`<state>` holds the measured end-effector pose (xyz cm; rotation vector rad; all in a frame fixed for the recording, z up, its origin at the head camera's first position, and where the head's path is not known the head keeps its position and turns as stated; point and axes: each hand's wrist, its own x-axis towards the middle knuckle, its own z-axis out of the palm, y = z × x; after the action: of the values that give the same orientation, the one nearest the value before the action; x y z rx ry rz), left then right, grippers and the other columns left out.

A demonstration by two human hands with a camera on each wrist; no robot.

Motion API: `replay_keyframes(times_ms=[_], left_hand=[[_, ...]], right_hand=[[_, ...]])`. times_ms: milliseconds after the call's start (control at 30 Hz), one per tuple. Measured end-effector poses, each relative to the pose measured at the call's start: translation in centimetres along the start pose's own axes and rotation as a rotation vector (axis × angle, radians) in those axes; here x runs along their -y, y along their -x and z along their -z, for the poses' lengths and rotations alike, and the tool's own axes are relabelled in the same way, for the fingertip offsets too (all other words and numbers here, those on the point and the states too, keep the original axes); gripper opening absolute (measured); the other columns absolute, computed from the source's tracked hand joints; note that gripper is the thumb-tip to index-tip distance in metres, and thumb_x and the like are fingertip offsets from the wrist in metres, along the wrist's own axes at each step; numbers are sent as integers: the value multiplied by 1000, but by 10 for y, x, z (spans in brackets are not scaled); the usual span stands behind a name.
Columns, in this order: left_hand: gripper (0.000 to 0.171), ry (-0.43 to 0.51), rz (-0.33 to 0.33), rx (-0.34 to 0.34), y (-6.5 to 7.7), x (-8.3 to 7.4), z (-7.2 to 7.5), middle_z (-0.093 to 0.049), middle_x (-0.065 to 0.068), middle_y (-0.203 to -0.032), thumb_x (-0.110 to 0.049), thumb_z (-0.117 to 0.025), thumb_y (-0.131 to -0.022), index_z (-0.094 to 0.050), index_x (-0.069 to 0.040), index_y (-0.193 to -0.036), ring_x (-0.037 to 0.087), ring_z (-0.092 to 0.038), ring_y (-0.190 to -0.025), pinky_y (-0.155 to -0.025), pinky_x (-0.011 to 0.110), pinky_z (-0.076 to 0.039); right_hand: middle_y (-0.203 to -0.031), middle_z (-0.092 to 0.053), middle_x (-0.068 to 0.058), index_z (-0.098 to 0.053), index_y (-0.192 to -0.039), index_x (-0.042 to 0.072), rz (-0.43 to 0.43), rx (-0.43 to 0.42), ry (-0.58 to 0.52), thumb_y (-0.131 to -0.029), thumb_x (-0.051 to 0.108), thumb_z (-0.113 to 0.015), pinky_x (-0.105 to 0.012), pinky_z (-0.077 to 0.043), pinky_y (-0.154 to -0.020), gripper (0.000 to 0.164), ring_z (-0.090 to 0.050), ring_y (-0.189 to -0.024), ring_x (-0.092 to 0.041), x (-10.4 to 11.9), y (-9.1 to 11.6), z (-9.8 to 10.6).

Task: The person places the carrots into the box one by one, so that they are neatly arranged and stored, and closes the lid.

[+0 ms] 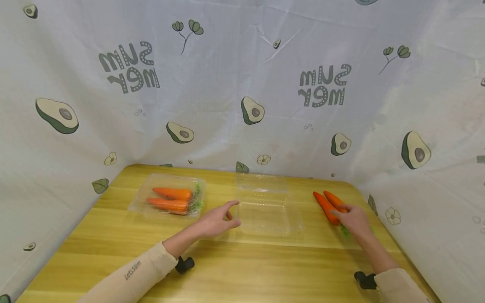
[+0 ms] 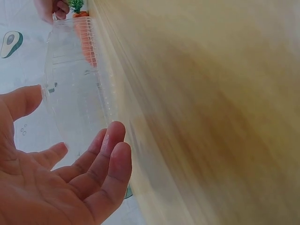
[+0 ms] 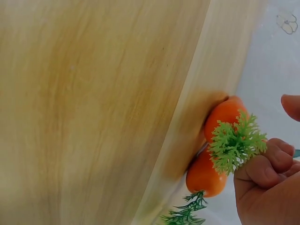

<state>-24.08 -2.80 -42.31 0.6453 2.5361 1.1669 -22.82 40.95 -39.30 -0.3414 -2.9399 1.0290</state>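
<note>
Near the open clear plastic box (image 1: 265, 216), my left hand (image 1: 217, 219) hovers at its left side with thumb and fingers apart. Nothing lies in its palm in the left wrist view, where the fingers (image 2: 105, 173) are loosely bent. Two orange carrots (image 1: 323, 207) with green tops lie side by side at the right of the table. Over their near ends is my right hand (image 1: 354, 221). In the right wrist view its thumb (image 3: 291, 107) stands apart from the bent fingers, with no carrot between them; the leafy top (image 3: 236, 143) partly hides the fingertips.
A lidded clear box (image 1: 138, 202) holding carrots (image 1: 172, 193) and green tops stands at the left of the wooden table (image 1: 242, 269). The open box's lid (image 1: 261, 183) leans back toward the printed cloth (image 1: 212, 84) behind. Cloth also hangs at both sides.
</note>
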Motion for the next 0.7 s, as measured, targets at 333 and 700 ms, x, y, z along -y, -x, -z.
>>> replay_keyframes(times_ms=[333,700], left_hand=[[70,6,21,3,0,0,-1,-62,9,-117,-42,-64,-99,-33,-23,-158,20,-62,-93,-66,35,-48],[70,-3,26,5,-1,0,-2,-63,8,-116,-42,-64,-99,-32,-24,-158,18,-62,-85,-65,36,-48]], right_hand=[[-133,-51,-43,-51,-132,-23,25,-35,60,-98,32,-64,-43,-53,-79,66,-60,-107,-49,-5,-2,0],[-95,-71,-27,-62,-119,-20,-16,-36,34,-93,26,-69,-31,-46,-64,53,-63,-78,-30,-12,-7,-1]])
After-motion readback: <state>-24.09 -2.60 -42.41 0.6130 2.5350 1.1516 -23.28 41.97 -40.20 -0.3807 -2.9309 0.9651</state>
